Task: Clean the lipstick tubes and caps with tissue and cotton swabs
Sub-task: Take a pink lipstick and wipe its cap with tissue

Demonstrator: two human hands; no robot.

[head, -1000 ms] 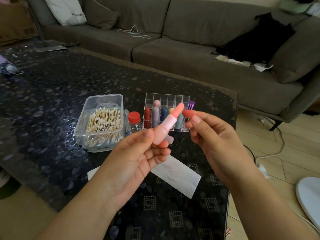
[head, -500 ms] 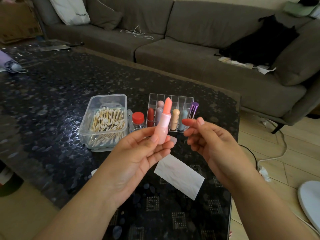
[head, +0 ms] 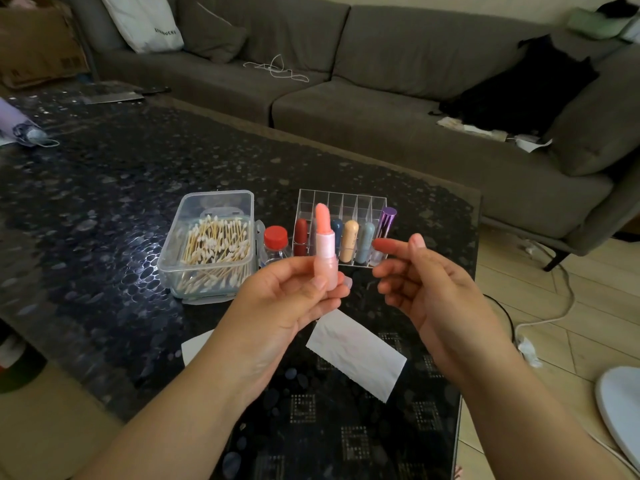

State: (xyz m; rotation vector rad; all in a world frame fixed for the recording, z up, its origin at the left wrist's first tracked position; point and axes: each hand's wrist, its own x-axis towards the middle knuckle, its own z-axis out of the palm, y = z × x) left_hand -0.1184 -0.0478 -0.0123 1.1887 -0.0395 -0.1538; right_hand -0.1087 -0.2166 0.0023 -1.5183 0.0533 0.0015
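The left hand (head: 287,299) hides part of a tissue (head: 195,344); the white round object (head: 620,407) is cut off by the right edge.

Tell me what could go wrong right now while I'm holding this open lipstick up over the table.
1. The lipstick is uncapped with its bullet fully extended, held only at its base by the left hand; a bump from the right hand could smear or snap it.
2. If it slips, it may mark the tissue or the table.
3. It is close to the clear organizer; a careless move might knock the tubes in it.
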